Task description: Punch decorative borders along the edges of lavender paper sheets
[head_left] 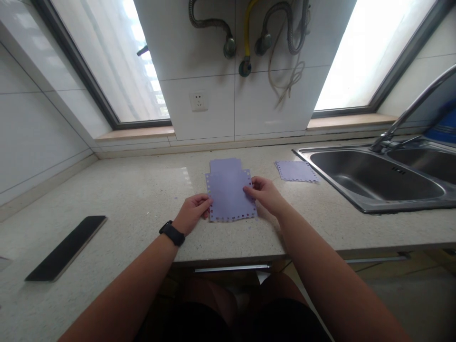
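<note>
Between my hands is a light purple sheet of paper (230, 197) with small holes punched along its left, right and bottom edges. My left hand (197, 209) pinches its left edge between thumb and fingers. On the right edge my right hand (263, 192) has its thumb on top and its fingers behind. Behind the held sheet, another purple paper (225, 165) lies on the counter, partly covered by it. A small stack of hole-edged purple sheets (297, 171) rests farther right, beside the sink.
A stainless steel double sink (366, 207) with a faucet (402, 116) takes up the right side. A flat black slab (67, 247) lies on the speckled counter (138, 185) at left. The tiled wall holds a socket (198, 101) and hoses above.
</note>
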Demonstrator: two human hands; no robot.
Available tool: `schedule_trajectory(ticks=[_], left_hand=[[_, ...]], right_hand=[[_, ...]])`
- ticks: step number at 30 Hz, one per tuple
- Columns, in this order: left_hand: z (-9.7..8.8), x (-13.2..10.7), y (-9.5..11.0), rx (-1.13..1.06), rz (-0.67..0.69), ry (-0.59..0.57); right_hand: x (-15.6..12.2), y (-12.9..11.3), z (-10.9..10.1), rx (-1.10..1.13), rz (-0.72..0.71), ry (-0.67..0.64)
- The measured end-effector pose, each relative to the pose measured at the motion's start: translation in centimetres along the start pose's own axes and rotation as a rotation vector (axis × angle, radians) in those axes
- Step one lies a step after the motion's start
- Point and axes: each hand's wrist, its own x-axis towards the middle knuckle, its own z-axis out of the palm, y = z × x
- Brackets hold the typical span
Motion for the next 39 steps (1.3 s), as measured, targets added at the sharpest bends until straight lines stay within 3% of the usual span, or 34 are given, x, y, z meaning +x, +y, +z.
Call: schedule_trajectory(ticks=[4, 25, 39], left_hand=[[0.04, -0.07, 0.01, 0.000, -0.003, -0.013], [0.31, -0.23, 0.02, 0.056, 0.036, 0.095], [0.18, -0.11, -0.31, 0.037, 0.083, 0.129]], right_hand=[[-0.01, -0.06, 0.10, -0.065, -0.016, 0.016], [-0.54, -0.55, 0.17, 0.090, -0.064, -0.070], [-0.11, 0.25, -0.12, 0.153, -0.123, 0.007]])
